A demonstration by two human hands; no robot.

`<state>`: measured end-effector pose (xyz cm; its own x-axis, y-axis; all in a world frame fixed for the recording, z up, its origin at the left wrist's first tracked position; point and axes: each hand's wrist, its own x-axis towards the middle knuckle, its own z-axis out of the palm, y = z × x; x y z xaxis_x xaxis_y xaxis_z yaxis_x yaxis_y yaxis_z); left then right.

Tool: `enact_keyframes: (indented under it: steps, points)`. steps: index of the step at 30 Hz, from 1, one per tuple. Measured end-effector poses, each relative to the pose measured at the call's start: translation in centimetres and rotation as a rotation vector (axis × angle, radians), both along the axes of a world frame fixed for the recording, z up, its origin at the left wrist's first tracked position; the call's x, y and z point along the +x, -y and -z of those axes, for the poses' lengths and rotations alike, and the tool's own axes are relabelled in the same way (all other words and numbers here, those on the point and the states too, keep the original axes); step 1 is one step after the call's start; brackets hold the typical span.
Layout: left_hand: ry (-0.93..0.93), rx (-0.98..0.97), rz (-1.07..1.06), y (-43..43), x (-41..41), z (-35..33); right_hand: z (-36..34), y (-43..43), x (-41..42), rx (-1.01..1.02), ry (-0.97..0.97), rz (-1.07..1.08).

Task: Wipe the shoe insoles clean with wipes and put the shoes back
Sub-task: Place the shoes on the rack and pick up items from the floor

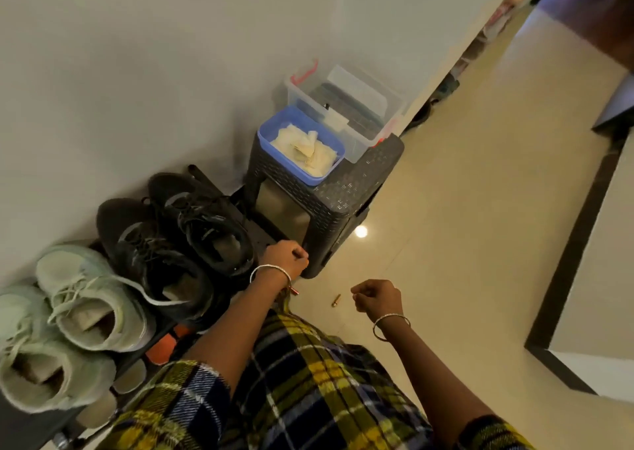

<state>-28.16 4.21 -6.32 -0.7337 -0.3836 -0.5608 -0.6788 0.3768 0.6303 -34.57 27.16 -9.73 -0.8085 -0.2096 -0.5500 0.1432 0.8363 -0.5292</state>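
Observation:
Two black sneakers [206, 216] and two mint-green sneakers [85, 298] stand side by side on a low black shoe rack [264, 235] along the wall. Pale insoles show inside them. A blue tub [267, 130] of crumpled wipes [305, 149] sits on a dark woven-pattern stool [360, 182] to the right of the rack. My left hand [286, 255] is curled into a fist at the rack's right end, close to the stool's front leg and beside the nearest black sneaker. My right hand [377, 300] hovers over the floor, fingers curled, with nothing visible in it.
A clear plastic box [363, 106] with red latches stands behind the blue tub against the wall. A small brass-coloured object [335, 300] lies on the tiled floor between my hands. More shoes sit on the rack's lower shelf [161, 346]. Open floor stretches to the right.

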Motion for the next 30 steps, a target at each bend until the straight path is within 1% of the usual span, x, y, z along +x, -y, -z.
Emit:
enact_keyframes:
  steps: [4,9,11,13,14,18,21,23,28,30]
  points:
    - [0.058,0.072,0.034,0.1,-1.5,4.6,4.3,1.6,0.4,0.045,0.05,0.083]
    - [0.123,0.184,0.155,-1.9,-3.1,11.4,11.1,2.3,0.2,0.116,0.125,0.097]
    - [0.165,0.151,0.15,-2.1,-3.2,16.0,14.0,2.1,0.1,0.138,0.163,0.127]
    - [0.196,0.126,0.104,-2.0,-3.3,22.4,16.8,1.6,0.0,0.162,0.195,0.173]
    - [0.207,0.096,0.088,-2.0,-3.3,24.1,18.1,1.3,0.0,0.175,0.209,0.187]
    - [0.209,-0.122,0.059,-2.3,-2.7,25.9,22.3,0.2,-0.2,0.213,0.232,0.198]
    - [0.285,-0.208,0.035,-3.2,-2.1,29.4,24.6,-0.3,-0.6,0.234,0.222,0.19]
    - [0.321,-0.232,0.065,-3.6,-1.9,31.5,26.1,-0.5,-0.6,0.238,0.228,0.191]
    - [0.248,-0.194,0.158,-3.9,-2.1,36.1,28.9,-0.6,-0.8,0.241,0.249,0.209]
    - [0.24,-0.189,0.239,-3.8,-2.0,37.8,29.7,-0.6,-1.2,0.242,0.247,0.222]
